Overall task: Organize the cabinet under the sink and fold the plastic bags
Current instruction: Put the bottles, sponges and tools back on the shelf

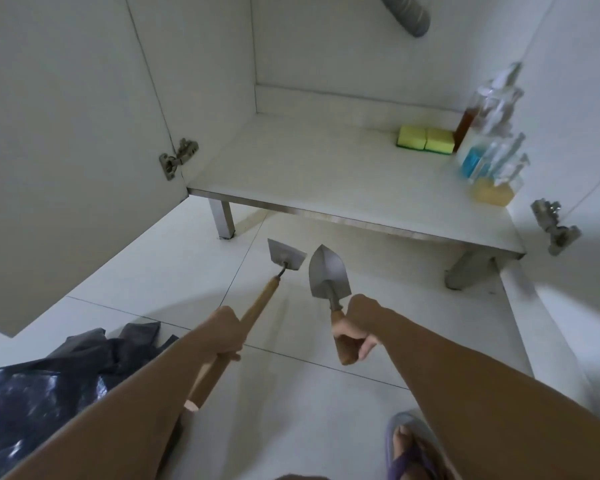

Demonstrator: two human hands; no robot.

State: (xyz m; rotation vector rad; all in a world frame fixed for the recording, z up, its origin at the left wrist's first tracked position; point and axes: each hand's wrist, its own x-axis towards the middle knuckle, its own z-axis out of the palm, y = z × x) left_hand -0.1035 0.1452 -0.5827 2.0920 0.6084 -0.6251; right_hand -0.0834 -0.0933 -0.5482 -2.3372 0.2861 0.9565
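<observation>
My left hand grips the long wooden handle of a small hoe, whose flat metal blade points at the cabinet. My right hand holds a garden trowel by its short wooden handle, blade up and forward. Both tools hover over the white floor tiles just in front of the open cabinet's floor board. Crumpled dark plastic bags lie on the floor at the lower left, beside my left forearm.
Two yellow-green sponges and several pump bottles stand at the cabinet's right back. A grey drain pipe hangs above. Cabinet doors stand open on both sides. My sandalled foot is at bottom right.
</observation>
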